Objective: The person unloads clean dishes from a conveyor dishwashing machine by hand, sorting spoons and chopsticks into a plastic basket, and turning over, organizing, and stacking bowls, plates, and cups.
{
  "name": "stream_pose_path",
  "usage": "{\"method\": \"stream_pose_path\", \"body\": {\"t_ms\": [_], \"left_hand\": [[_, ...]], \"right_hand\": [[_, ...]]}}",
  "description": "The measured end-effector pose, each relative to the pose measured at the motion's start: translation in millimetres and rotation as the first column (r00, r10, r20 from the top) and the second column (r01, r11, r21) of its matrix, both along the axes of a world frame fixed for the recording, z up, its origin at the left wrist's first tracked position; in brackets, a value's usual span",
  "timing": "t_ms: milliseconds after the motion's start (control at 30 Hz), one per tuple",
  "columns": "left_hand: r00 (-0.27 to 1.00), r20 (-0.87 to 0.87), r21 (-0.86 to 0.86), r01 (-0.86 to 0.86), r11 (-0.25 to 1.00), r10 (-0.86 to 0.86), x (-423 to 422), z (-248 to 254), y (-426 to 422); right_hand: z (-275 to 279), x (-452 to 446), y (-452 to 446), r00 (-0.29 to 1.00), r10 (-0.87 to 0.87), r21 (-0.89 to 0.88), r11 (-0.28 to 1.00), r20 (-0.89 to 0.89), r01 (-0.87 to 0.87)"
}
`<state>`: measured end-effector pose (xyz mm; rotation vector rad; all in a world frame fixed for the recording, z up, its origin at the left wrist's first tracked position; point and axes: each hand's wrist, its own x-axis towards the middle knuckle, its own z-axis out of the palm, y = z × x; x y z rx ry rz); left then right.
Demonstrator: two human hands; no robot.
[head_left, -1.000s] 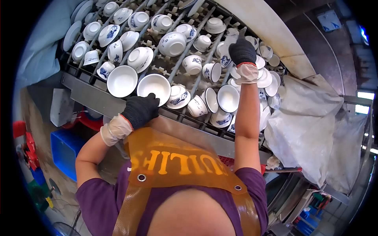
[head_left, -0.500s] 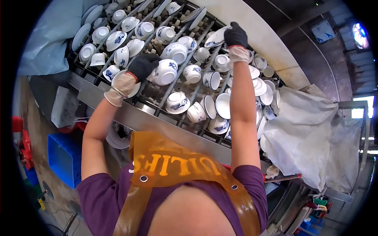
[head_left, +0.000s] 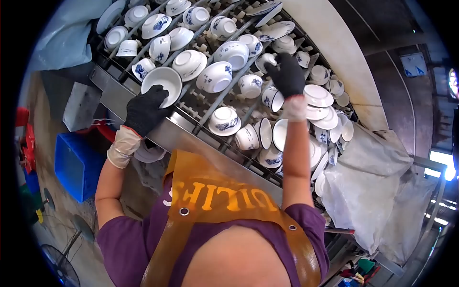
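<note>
My left hand (head_left: pixel 148 111), in a black glove, grips the near rim of a white bowl (head_left: pixel 173 76) that stands open side up at the rack's front edge. My right hand (head_left: pixel 288 76), also black-gloved, reaches over the middle of the rack with thumb and fingers apart. Close to its fingertips is a small white cup (head_left: pixel 264 62); whether they touch it I cannot tell. A blue-patterned bowl (head_left: pixel 214 77) lies bottom up between the two hands. Farther back, a patterned oval plate (head_left: pixel 277 30) leans on the pegs.
The pegged rack (head_left: pixel 201 112) carries many bowls and cups. White saucers (head_left: pixel 318 96) are piled by my right wrist. A metal ledge (head_left: pixel 184 138) runs along the front. Grey plastic sheeting (head_left: pixel 368 186) hangs at right, and a blue crate (head_left: pixel 76 167) is at lower left.
My left hand has moved down and left, and now grips the white bowl's rim. My right hand has left the oval plate and come nearer, among the cups. The view has shifted slightly.
</note>
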<state>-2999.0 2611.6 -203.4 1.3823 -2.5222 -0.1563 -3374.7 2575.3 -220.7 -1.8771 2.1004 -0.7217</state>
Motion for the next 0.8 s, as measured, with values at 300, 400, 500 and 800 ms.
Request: {"method": "stream_pose_path", "body": {"t_ms": [300, 400, 500, 800], "left_hand": [[0.750, -0.516, 0.695, 0.083, 0.715, 0.414, 10, 12, -48], [0.774, -0.633, 0.298, 0.220, 0.929, 0.019, 0, 17, -74], [0.851, -0.365, -0.277, 0.288, 0.917, -0.378, -23, -8, -120], [0.927, -0.155, -0.362, 0.268, 0.893, -0.341, -23, -89, -210]], "right_hand": [[-80, -20, 78, 0.561, -0.056, -0.013, 0.993, 0.826, 0.118], [-109, -42, 75, 0.824, -0.232, -0.098, 0.940, 0.517, 0.327], [-69, -8, 93, 0.971, -0.123, -0.306, 0.934, 0.204, 0.183], [-28, 32, 168, 0.949, 0.256, 0.179, 0.958, -0.184, -0.224]]}}
